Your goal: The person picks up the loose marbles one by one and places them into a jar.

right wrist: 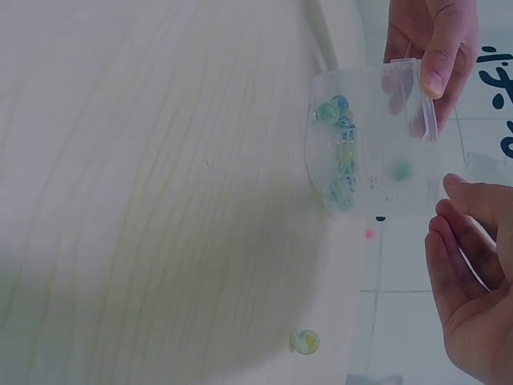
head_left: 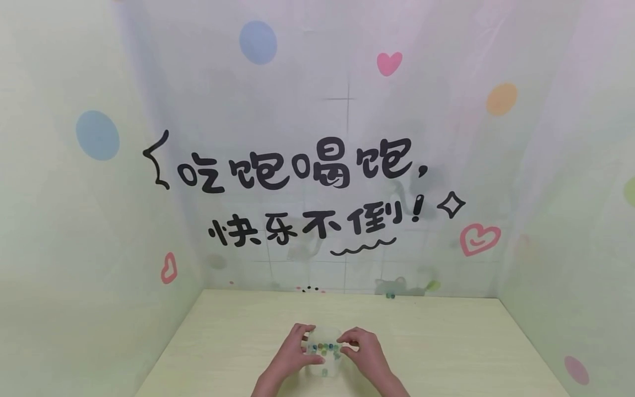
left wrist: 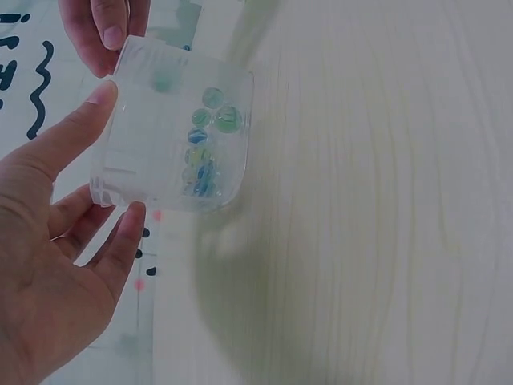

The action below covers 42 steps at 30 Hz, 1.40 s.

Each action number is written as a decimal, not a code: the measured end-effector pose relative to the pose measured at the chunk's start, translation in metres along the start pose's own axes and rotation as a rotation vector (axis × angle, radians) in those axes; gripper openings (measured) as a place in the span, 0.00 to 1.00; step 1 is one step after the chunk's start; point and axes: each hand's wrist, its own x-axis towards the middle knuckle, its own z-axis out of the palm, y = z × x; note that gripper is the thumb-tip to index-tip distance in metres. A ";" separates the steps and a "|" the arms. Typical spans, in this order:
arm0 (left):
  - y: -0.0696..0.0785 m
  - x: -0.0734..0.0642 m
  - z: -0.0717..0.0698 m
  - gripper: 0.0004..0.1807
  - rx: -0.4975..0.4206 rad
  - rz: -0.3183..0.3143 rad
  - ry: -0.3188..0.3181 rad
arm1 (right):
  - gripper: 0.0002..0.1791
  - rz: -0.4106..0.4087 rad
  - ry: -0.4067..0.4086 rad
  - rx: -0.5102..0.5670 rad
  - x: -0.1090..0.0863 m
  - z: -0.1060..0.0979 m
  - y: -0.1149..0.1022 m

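Full of colour at its lower end, a clear plastic container point(left wrist: 144, 128) with several glass marbles point(left wrist: 200, 152) inside is held by my left hand point(head_left: 295, 353). In the left wrist view the thumb lies at the container's rim and the fingers are on the other side. My right hand point(head_left: 366, 353) is beside the rim, thumb and fingertips a little apart; in the right wrist view nothing shows between them. Nearer the rim, a blurred green spot point(right wrist: 401, 170) shows through the container wall.
Two small marbles point(head_left: 390, 296) lie at the back edge of the pale wooden table point(head_left: 446, 331). The right wrist view has a yellow-green marble point(right wrist: 305, 342) on the wood. A printed curtain point(head_left: 317, 110) with dots and writing stands behind and at both sides.
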 end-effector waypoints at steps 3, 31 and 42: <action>-0.001 0.001 0.001 0.42 -0.005 0.004 0.001 | 0.08 0.007 -0.004 0.005 0.000 -0.002 0.000; 0.001 0.000 -0.001 0.41 -0.024 -0.002 -0.007 | 0.07 0.136 0.050 0.009 -0.014 -0.025 0.029; -0.002 0.001 0.000 0.41 -0.009 0.001 -0.011 | 0.08 0.164 0.053 0.008 -0.022 -0.030 0.041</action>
